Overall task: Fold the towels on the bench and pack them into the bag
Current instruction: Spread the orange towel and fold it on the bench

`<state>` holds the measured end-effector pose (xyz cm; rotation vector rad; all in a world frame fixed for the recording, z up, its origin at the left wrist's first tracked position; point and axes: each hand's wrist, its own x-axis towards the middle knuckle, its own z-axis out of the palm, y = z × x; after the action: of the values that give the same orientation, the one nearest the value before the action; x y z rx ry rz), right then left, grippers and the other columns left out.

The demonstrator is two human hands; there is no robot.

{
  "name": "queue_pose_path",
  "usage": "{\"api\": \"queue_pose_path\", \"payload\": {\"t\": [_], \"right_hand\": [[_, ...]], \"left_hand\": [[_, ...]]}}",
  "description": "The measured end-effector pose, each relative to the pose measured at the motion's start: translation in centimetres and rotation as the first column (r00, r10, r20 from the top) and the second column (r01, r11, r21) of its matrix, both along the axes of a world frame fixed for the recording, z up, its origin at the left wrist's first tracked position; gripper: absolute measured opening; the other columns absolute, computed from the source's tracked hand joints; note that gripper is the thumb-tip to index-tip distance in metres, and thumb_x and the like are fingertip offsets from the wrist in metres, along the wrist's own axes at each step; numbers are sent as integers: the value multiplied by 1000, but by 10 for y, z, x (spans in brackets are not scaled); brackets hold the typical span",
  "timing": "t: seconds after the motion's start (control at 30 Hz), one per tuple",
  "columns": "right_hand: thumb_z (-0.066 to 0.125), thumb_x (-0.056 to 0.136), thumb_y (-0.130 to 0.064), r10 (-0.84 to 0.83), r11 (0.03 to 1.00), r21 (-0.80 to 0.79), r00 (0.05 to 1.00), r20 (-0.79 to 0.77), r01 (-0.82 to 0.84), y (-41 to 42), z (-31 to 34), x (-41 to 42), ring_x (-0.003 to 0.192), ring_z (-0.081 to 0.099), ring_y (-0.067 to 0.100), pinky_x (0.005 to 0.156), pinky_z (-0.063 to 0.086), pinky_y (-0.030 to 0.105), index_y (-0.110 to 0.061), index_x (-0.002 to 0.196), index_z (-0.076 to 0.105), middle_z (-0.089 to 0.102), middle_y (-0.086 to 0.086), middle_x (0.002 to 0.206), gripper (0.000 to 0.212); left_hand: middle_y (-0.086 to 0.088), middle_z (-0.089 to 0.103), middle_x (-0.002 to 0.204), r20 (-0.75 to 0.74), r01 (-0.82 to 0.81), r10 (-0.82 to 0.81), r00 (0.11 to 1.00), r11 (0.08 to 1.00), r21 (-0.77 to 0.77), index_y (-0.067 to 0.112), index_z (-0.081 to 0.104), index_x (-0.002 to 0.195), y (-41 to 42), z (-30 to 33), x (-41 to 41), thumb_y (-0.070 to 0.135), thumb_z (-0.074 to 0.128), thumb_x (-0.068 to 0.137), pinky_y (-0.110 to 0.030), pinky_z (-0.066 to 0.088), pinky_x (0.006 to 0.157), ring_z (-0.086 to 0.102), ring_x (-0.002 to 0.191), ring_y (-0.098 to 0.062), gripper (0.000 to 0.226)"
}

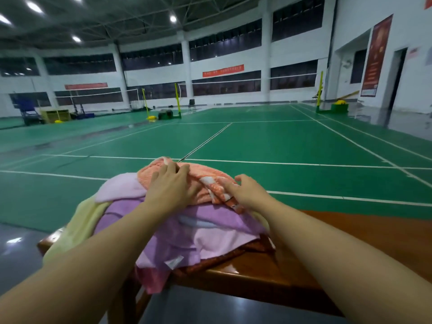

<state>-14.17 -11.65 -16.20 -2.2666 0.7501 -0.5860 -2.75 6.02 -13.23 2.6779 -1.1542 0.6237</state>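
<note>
- As seen from my head camera, a heap of unfolded towels sits at the left end of the wooden bench (268, 272); no bag shows anywhere in my view.
- Item one: orange towel (205, 183), with a white patterned band, crumpled on top of the heap at its far side.
- Item two: purple towel (163, 230), spread beneath the orange one, a white label showing near its front edge.
- Item three: pale pink towel (119, 188), poking out at the heap's left, partly under the orange one.
- Item four: yellow towel (79, 228), draped over the left end of the bench, under the purple one.
- Item five: dark red patterned cloth (222, 259), at the bottom of the heap, its edge showing at the front.
- My left hand (170, 188) rests palm-down on the orange towel, fingers straight and loosely spread, gripping nothing.
- My right hand (247, 190) touches the orange towel's white band with its fingers extended; whether it pinches the cloth I cannot tell.
- Surroundings: green badminton courts (268, 141) with white lines, nets on yellow posts (178, 99) beyond.
</note>
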Motion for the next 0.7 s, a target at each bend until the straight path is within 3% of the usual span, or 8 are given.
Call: {"api": "queue_pose_path", "payload": {"t": [0.07,0.13,0.23,0.33,0.43,0.53,0.63,0.7], "right_hand": [[66,86,-63,-15,1000,-4,990,143,16,0,-1,4,89,67,26,76,52,36,-14,97,72,74,5,91,51],[74,84,-54,2,1000,-7,971,238,-1,-3,1,2,71,63,14,64,46,32,-16,82,74,70,-5,73,38],[76,86,-44,25,999,-35,946,323,-14,-14,9,-8,67,61,10,66,47,32,-19,77,74,70,-7,71,27],[70,93,-39,51,998,-48,932,359,-36,-31,15,-24,70,60,14,67,46,31,-17,81,71,70,-3,75,26],[65,97,-34,59,998,-51,930,364,-44,-48,25,-52,68,55,12,63,43,24,-19,83,68,64,-5,73,21],[64,98,-37,44,999,-13,956,290,-42,-69,31,-93,67,56,5,59,41,11,-14,86,73,68,-6,76,27],[68,93,-44,-5,990,141,980,198,-24,-94,31,-148,71,60,10,65,47,23,-8,89,77,74,3,80,38],[70,91,-46,-51,980,194,994,93,32,-109,27,-188,67,61,11,59,48,21,-9,88,78,74,3,78,38]], "left_hand": [[-17,50,137,4,15,-15,1000,1000,-7,24,45,145,-3,4,0,61,47,95,-48,36,104,45,128,-36,62],[-13,57,129,26,45,-45,999,999,-13,26,55,134,-6,8,2,54,49,97,-45,38,99,51,121,-34,47],[-10,64,110,56,137,-132,990,986,-98,20,68,111,-11,10,4,41,53,97,-41,42,87,59,106,-34,30],[-8,60,104,59,215,-207,977,952,-218,20,71,98,-19,9,-3,52,47,92,-43,43,87,54,101,-33,40],[-4,59,96,-41,298,-322,946,910,-288,23,63,83,-35,12,-23,55,45,96,-40,41,82,55,96,-31,38],[-2,58,77,-167,352,-418,893,880,-319,22,52,77,-60,19,-51,50,50,101,-37,36,66,59,82,-32,37],[3,62,78,-260,415,-519,814,834,-364,25,58,80,-93,15,-85,50,55,100,-34,37,66,59,80,-24,32],[7,62,76,-325,470,-594,736,794,-386,26,58,75,-119,8,-111,51,56,99,-32,40,66,59,79,-21,34]]}}
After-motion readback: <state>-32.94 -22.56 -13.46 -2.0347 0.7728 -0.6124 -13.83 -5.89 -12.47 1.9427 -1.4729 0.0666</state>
